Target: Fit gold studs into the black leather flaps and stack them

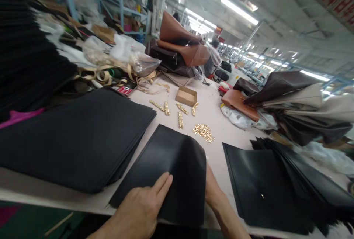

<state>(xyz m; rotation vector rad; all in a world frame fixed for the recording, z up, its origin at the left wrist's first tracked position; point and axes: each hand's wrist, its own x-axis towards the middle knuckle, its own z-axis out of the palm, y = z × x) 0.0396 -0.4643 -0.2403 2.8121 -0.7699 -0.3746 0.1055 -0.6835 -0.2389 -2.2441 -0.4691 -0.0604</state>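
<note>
A black leather-like panel lies before me at the table's front edge, its right side bowed upward. My left hand rests on top of it, with the fingers stretched out and pressing on the surface. Behind the raised right edge is my right hand. Its fingers are hidden by the panel, so their grip does not show. Beyond the panel lies a loose pile of small gold metal pieces. Several rows of gold pieces are lined up near a small open cardboard box.
To the left is a stack of black panels, with a taller black stack behind it. More black panels lie at the right, one bearing a small gold piece. Brown bags and plastic-wrapped goods stand farther back.
</note>
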